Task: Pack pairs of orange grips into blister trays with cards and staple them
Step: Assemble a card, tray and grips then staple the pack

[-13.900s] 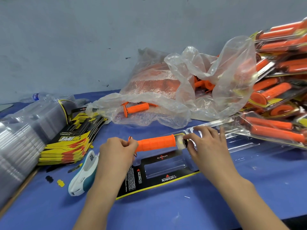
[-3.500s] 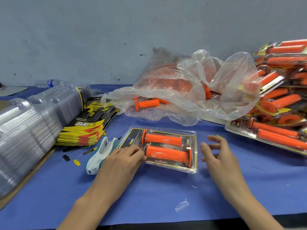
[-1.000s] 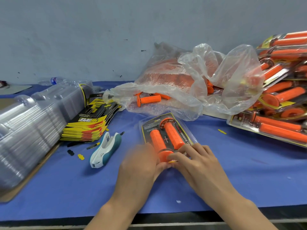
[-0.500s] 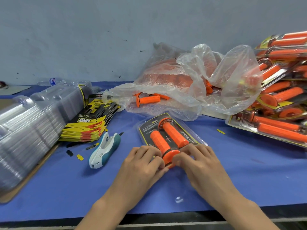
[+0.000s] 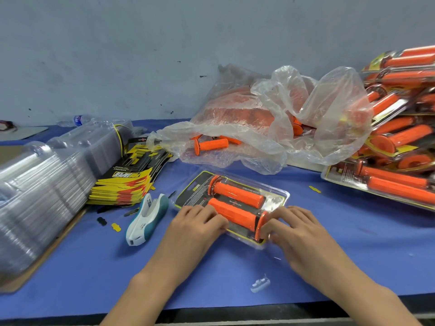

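A closed clear blister pack (image 5: 277, 196) with a black and yellow card lies flat on the blue table, holding two orange grips (image 5: 237, 192) side by side. My left hand (image 5: 197, 222) presses its near left edge, fingers over the end of the nearer grip. My right hand (image 5: 294, 227) presses the near right corner beside that grip's flange. A white and teal stapler (image 5: 147, 216) lies just left of the pack, untouched. Loose orange grips (image 5: 210, 144) sit in a clear plastic bag (image 5: 270, 128) behind.
A stack of empty clear blister trays (image 5: 42, 184) fills the left side, with a pile of yellow and black cards (image 5: 127, 182) beside it. Finished packs (image 5: 400, 128) are heaped at the right. A plastic scrap (image 5: 260, 283) lies near the front edge. A water bottle (image 5: 77, 120) rests at the back.
The pack has turned from pointing away from me to lying more crosswise. Both hands have spread apart along its near edge.
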Demonstrator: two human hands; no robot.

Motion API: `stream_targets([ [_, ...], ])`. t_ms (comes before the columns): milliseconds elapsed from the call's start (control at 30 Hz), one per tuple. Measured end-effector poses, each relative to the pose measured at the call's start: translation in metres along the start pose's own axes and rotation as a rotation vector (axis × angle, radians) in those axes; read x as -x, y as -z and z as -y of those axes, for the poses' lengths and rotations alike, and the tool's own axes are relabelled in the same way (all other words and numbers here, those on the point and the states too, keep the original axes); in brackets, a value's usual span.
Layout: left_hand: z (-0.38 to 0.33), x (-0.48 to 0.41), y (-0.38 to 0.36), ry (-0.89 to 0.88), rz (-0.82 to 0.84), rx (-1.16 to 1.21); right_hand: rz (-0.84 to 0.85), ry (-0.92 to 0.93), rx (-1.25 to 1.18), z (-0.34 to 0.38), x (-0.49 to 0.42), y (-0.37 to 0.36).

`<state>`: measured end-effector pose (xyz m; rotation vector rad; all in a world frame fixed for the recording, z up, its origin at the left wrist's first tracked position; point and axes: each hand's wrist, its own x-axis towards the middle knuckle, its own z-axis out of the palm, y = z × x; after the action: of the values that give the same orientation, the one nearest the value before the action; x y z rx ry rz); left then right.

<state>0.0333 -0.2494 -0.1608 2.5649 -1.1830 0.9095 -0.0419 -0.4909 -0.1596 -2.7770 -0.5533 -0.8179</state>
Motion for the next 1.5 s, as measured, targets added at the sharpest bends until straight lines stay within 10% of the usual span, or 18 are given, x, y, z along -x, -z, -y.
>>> stream_targets([
  [567, -0.004, -0.002, 0.013, 0.005, -0.005, -0.043, -0.068, -0.369, 0.334, -0.029, -0.001, 0.007],
  [833, -0.027, -0.004, 0.008, -0.109, -0.124, 0.038, 0.02, -0.217, 0.141, 0.022, -0.012, -0.003],
  [1100, 0.019, 0.002, 0.016, 0.101, 0.111, -0.033, 0.072, -0.044, -0.13, 0.0, -0.011, 0.006],
  [1367, -0.021, -0.002, 0.018, 0.017, -0.011, -0.181, 0.129, -0.923, -0.886, -0.012, -0.029, -0.004],
  [1500, -0.035, -0.002, 0.014, -0.128, -0.095, -0.082, 0.212, -0.821, -0.669, -0.018, -0.029, -0.015],
])
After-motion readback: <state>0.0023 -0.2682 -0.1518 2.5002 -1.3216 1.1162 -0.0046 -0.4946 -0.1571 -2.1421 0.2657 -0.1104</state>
